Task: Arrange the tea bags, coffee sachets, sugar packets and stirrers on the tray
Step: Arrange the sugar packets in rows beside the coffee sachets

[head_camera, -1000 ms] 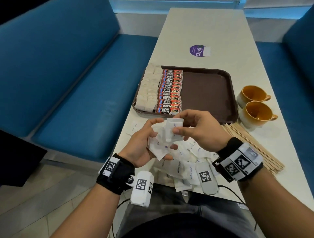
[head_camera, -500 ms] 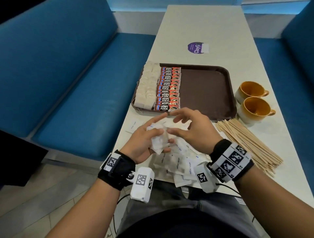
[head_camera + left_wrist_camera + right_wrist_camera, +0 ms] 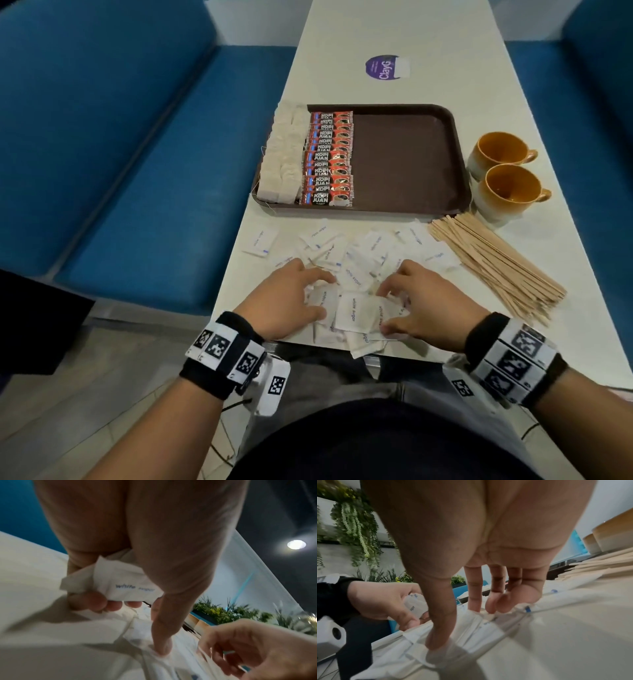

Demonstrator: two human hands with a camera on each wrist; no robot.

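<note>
Setting: blue padded booth seats flank a long pale table (image 3: 404, 41), its matte top carrying everything.
Left hand (image 3: 287, 301): fingers curled round a small crumpled bunch of sugar packets (image 3: 120, 582), thumb pressing down on the loose ones beneath; probably collecting a stack to carry over in one go.
Right hand (image 3: 421, 305): grasps nothing, fingers fairly straight, thumb and fingertips resting on the spread of packets, apparently raking them together.
Sugar packets (image 3: 356, 274): thin white paper squares printed "white sugar", scattered flat and overlapping under and just beyond both hands.
Tray (image 3: 404, 157): dark brown plastic with rounded corners, beyond the hands; its right part is bare, likely kept for sugar and stirrers.
Tea bags (image 3: 282, 154): soft white, lined along the tray's left edge.
Coffee sachets (image 3: 329, 161): glossy red, in an overlapping column beside them.
Stirrers (image 3: 493, 260): flat pale wooden sticks, heaped beyond and to the right of the right hand.
</note>
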